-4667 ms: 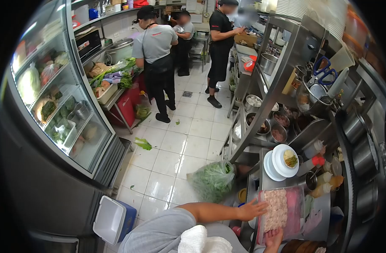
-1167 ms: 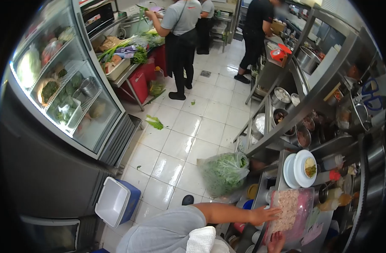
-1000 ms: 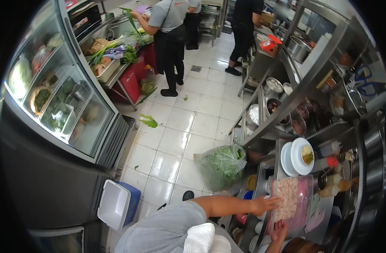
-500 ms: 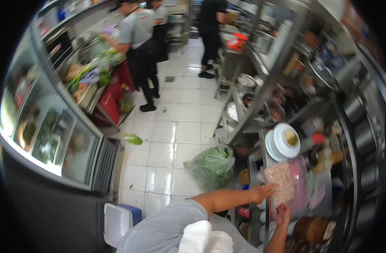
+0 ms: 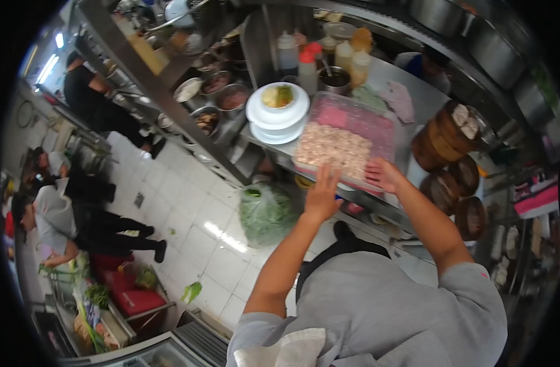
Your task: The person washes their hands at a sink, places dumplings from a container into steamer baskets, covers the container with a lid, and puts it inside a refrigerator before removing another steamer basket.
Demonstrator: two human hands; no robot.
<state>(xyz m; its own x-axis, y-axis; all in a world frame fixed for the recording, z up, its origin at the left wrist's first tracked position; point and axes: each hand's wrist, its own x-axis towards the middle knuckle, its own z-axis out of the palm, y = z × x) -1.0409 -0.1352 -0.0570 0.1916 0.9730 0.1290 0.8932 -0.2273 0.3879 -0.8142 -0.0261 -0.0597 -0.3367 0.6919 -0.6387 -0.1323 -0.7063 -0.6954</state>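
Observation:
A shallow clear, pinkish tray [image 5: 383, 131] lies on the steel counter, and a slab of pale pink, lumpy food [image 5: 334, 148], perhaps dumplings or minced meat, covers its near part. My left hand [image 5: 323, 197] is at the tray's near edge, its fingers stretched out over the food's border. At the tray's near right corner, my right hand [image 5: 384, 176] has its fingers spread beside the food. Both hands are open. Whether the fingertips press on the food or only on the rim, I cannot tell.
White stacked plates [image 5: 279, 119] with a small bowl stand left of the tray. Squeeze bottles [image 5: 307, 68] are behind it; bamboo steamers [image 5: 436, 144] are at right. A bag of greens [image 5: 265, 214] sits on the floor. Co-workers [image 5: 60, 214] stand at far left.
The view has swung right, bringing the counter toward the middle. Both hands remain at the tray's edges, with fingers extended; nothing has visibly been picked up.

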